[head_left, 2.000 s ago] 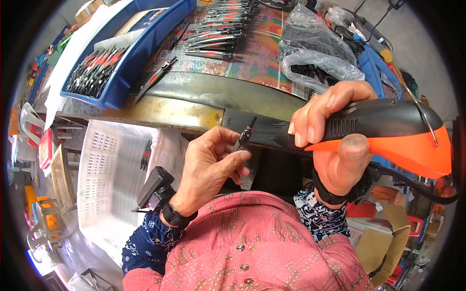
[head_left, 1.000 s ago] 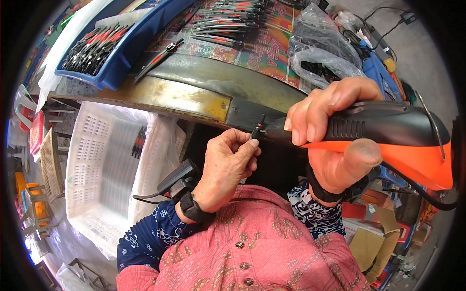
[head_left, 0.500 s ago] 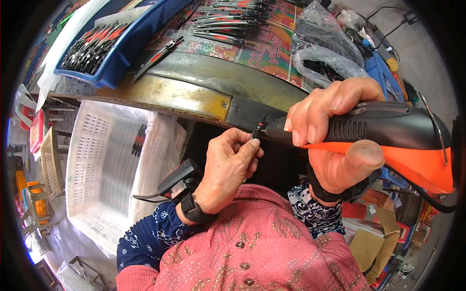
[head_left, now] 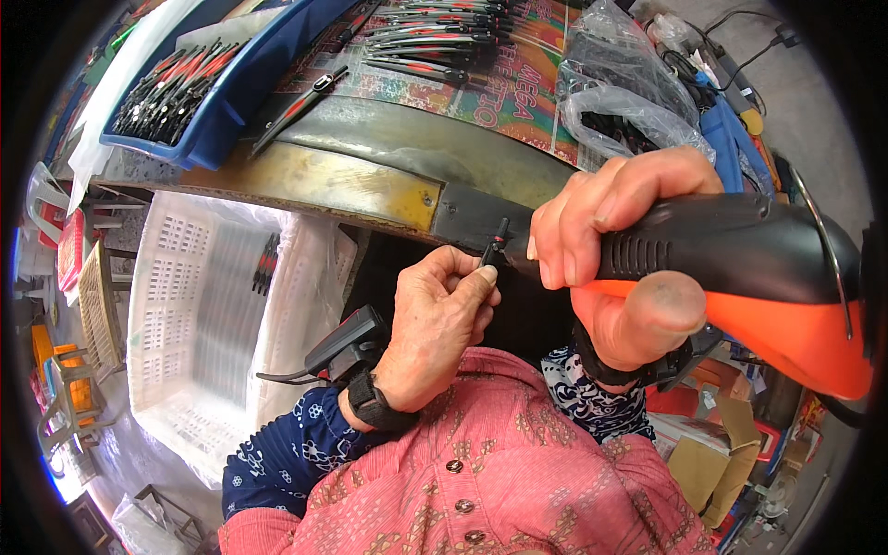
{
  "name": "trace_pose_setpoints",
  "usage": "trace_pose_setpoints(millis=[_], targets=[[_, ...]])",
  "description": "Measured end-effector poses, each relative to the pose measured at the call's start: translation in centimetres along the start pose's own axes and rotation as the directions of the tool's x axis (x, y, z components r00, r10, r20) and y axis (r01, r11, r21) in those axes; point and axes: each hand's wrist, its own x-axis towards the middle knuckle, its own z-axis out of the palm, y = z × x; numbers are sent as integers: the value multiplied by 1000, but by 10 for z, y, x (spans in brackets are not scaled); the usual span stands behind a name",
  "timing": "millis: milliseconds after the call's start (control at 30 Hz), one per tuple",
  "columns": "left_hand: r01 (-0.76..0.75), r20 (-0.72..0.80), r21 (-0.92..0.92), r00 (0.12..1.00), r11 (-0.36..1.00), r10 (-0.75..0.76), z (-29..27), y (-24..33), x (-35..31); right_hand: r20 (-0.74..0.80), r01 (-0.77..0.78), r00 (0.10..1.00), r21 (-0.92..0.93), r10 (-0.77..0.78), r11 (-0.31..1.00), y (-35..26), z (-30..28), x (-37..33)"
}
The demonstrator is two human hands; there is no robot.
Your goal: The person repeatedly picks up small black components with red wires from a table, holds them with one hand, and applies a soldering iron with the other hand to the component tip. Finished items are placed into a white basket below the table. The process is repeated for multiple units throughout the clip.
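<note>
My left hand [head_left: 435,301] pinches a slim black piece with a red band [head_left: 498,242] between thumb and fingertips, close to the bench's front edge. The piece stands nearly upright; its lower end is hidden in the fingers. My right hand [head_left: 606,217] is wrapped round a black and orange electric screwdriver [head_left: 721,245], held sideways with its tip end toward my left hand. Fingers hide the tip, so I cannot tell whether it touches the piece. A single slim black and red piece [head_left: 301,111] lies on the bench beyond my left hand.
A blue bin [head_left: 217,148] holds many black and red pieces; more [head_left: 435,42] lie in rows on a printed sheet. A clear plastic bag [head_left: 629,83] lies at the back right. A white lined basket [head_left: 171,324] stands left, below the metal bench edge [head_left: 342,180].
The screwdriver and my right hand have shifted slightly left, and the tool's rear end has dropped a little. My left hand keeps its pinch in nearly the same place.
</note>
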Motion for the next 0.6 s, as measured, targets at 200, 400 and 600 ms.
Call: trace_pose_setpoints(millis=[200, 400, 600], targets=[[41, -25, -16, 999, 999, -41, 2, 2, -3, -38, 22, 999, -35, -23, 999, 2, 2, 0], [52, 14, -12, 999, 999, -52, -2, -2, 2, -95, -22, 995, 17, 23, 1000, 1, 8, 1], [8, 12, 42, 1000, 999, -8, -4, -3, 3, -96, -56, 994, 33, 59, 998, -4, 12, 0]])
